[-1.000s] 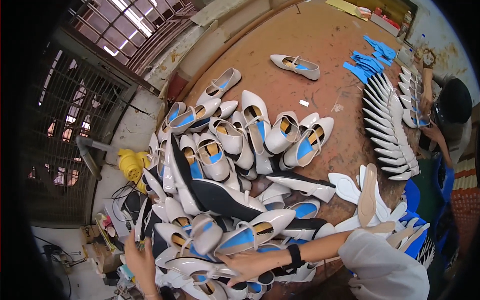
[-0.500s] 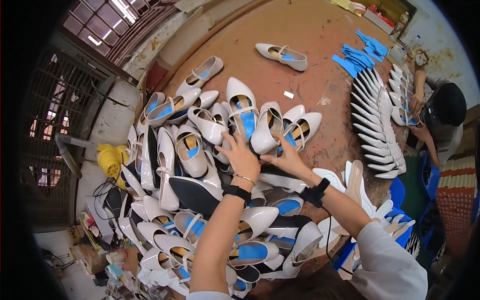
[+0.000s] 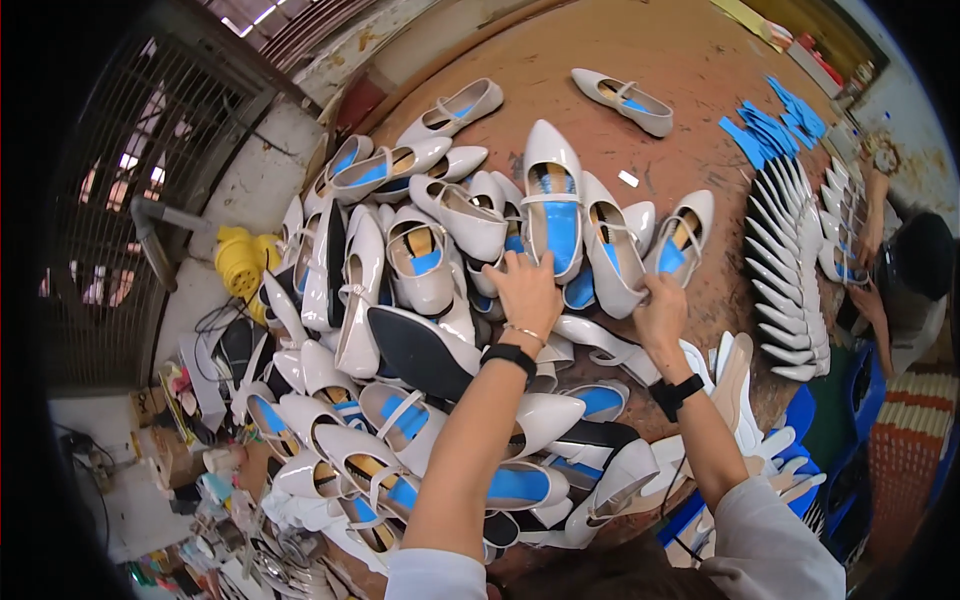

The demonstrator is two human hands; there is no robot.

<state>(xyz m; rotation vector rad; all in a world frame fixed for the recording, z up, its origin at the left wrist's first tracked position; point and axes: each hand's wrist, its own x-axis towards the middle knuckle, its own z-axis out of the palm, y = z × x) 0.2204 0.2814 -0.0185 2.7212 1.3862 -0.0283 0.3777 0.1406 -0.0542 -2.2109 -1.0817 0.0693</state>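
My left hand [image 3: 528, 295] has its fingers spread, touching the pile by the heel of a glossy white strapped shoe [image 3: 553, 205] with a blue insole patch. That shoe points away from me. My right hand [image 3: 662, 315] is closed on the heel end of another white shoe [image 3: 687, 232] at the pile's right edge, its toe pointing away; the fingertips are partly hidden. Between the hands lies a white shoe [image 3: 612, 250], opening upward. Dark bands circle both wrists. Below my left hand a shoe shows its black sole [image 3: 420, 350].
Many more white shoes [image 3: 400, 420] spread toward me and left. A single shoe [image 3: 625, 100] lies farther back, near blue strips [image 3: 765, 135]. On the right stands a row of white shoes [image 3: 785, 270], with another person's hands [image 3: 870, 265] beyond. A yellow fixture [image 3: 243, 260] sits left.
The shoe between my hands has turned from sole-side toward me to opening upward. My right hand has moved right onto the outermost shoe, which has shifted slightly right. The view has shifted too.
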